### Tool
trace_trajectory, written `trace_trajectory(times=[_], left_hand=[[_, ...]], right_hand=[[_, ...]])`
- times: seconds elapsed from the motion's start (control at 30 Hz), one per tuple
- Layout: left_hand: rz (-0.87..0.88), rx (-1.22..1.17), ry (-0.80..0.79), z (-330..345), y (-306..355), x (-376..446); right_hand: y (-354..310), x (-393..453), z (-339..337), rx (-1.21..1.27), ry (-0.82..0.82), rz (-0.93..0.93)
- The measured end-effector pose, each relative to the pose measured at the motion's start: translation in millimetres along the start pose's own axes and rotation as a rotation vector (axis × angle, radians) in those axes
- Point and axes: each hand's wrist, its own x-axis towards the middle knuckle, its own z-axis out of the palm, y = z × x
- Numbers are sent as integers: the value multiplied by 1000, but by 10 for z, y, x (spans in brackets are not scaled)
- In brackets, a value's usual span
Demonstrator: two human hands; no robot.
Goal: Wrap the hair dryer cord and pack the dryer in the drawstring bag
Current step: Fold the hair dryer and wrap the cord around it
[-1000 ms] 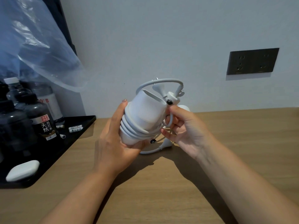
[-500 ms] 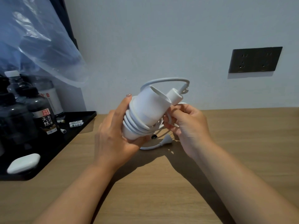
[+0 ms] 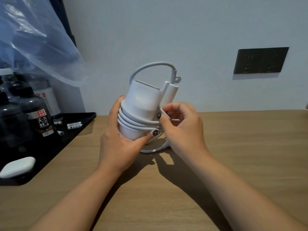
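Note:
I hold a white hair dryer [image 3: 141, 100] upright above the wooden table [image 3: 241, 155], nozzle up, folded handle beside it on the right. My left hand [image 3: 120, 140] grips the lower barrel from the left. Several turns of the white cord [image 3: 133, 121] circle the barrel. My right hand [image 3: 180, 127] pinches the cord at the barrel's right side. A cord loop [image 3: 153, 65] arches over the nozzle, and a loose end [image 3: 150, 150] trails on the table below. No drawstring bag is in sight.
A black tray [image 3: 80, 125] at the left holds dark bottles [image 3: 40, 117], small tubes and a white case [image 3: 18, 166]. A translucent plastic bag [image 3: 33, 39] hangs at upper left. A dark wall socket [image 3: 260, 60] sits on the white wall to the right.
The dryer has tilted more upright. My right hand has come round to the barrel's right side and pulled the cord tighter against it.

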Motion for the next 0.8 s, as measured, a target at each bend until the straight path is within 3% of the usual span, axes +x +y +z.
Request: trace_trajectory(times=[0.37, 0.8], left_hand=[[-23, -69, 26, -43, -34, 29], [-36, -83, -8, -80, -32, 26]], right_hand=[[125, 34, -56, -281, 18, -536], [113, 92, -69, -596, -15, -730]])
